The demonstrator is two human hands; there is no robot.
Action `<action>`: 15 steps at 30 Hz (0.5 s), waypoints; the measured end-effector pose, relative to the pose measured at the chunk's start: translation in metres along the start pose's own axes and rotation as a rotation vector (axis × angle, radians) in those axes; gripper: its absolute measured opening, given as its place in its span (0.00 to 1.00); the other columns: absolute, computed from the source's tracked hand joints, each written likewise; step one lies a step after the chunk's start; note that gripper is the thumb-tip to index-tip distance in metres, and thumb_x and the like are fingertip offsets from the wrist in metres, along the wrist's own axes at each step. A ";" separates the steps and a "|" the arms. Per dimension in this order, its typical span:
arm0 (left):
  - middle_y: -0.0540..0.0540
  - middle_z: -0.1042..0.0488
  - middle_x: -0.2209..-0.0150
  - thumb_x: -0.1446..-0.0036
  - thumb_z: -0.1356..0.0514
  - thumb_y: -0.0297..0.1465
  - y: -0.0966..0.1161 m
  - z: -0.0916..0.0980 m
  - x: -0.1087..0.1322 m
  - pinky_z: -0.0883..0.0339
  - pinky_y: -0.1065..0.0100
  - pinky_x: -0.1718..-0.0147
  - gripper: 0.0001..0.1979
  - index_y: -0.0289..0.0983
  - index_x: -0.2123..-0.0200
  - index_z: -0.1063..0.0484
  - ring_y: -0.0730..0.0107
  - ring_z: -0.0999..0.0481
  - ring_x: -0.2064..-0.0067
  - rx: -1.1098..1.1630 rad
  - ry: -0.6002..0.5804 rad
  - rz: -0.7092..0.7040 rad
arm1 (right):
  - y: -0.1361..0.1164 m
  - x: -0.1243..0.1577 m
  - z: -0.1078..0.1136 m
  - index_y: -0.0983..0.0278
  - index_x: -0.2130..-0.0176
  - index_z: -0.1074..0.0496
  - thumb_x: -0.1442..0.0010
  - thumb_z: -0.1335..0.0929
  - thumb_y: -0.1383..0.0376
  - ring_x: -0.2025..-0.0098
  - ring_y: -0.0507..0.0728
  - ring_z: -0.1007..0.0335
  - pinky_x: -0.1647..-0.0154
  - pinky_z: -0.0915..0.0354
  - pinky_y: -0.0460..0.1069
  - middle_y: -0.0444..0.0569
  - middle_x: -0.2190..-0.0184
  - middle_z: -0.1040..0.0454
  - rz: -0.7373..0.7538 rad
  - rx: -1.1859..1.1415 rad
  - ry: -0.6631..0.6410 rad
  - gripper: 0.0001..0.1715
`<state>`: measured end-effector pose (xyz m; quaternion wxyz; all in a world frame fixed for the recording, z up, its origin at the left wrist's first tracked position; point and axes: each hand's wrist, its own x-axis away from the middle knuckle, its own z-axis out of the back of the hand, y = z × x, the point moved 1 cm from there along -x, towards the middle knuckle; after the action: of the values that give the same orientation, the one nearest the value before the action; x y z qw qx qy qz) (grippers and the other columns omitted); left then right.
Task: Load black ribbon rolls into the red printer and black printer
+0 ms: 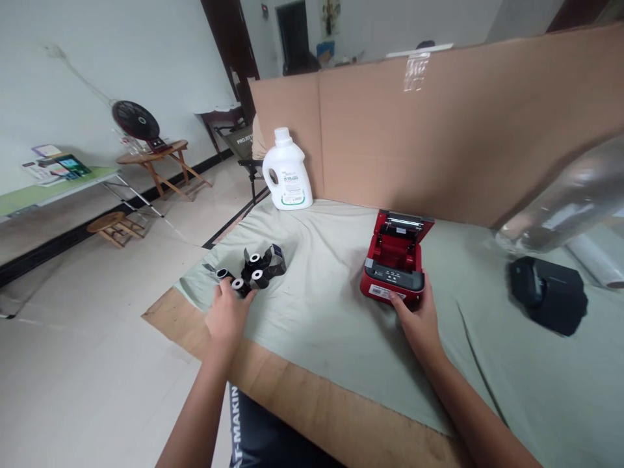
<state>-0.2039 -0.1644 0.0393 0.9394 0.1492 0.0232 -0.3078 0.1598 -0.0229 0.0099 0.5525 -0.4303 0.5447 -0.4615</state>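
Observation:
My left hand (229,311) reaches to a small cluster of black rolls with white cores at the left of the cloth. Its thumb and fingers close around the nearest black roll (238,286). Another black roll (259,279) lies beside it, and loose dark strips (277,261) trail behind. At the front right corner of a small red printer (394,260), my right hand (420,315) has its thumb on the front face and fingers along the side. The printer's lid (402,221) stands raised, and its red inner bay shows. No roll can be made out inside it.
A white jug (288,172) stands at the back left against a cardboard screen (439,130). To the right lie a black object (548,292) and a clear plastic-wrapped roll (565,201). The table's bare wooden edge (302,390) runs along the front.

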 end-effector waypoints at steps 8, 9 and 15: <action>0.38 0.20 0.54 0.36 0.42 0.41 0.026 0.004 0.020 0.27 0.58 0.60 0.31 0.36 0.33 0.38 0.51 0.18 0.58 0.202 0.065 -0.241 | -0.004 0.000 0.000 0.58 0.27 0.45 0.43 0.24 0.54 0.33 0.66 0.36 0.32 0.38 0.63 0.56 0.32 0.35 0.013 0.044 0.013 0.53; 0.39 0.19 0.59 0.38 0.40 0.39 0.030 -0.001 0.015 0.27 0.57 0.58 0.33 0.34 0.32 0.40 0.50 0.18 0.59 0.248 0.034 -0.242 | -0.004 0.000 0.000 0.58 0.28 0.45 0.43 0.24 0.54 0.34 0.66 0.36 0.31 0.38 0.63 0.56 0.32 0.35 0.016 0.041 0.014 0.52; 0.38 0.18 0.55 0.40 0.40 0.37 0.038 -0.024 -0.013 0.28 0.58 0.51 0.22 0.35 0.44 0.27 0.51 0.18 0.56 0.359 0.082 -0.158 | 0.000 0.000 0.000 0.56 0.27 0.46 0.43 0.24 0.53 0.33 0.66 0.36 0.31 0.38 0.64 0.55 0.31 0.37 0.024 0.020 0.001 0.52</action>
<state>-0.1913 -0.1203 0.0279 0.8689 0.3243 0.0179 -0.3734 0.1598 -0.0230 0.0100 0.5622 -0.4179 0.5453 -0.4604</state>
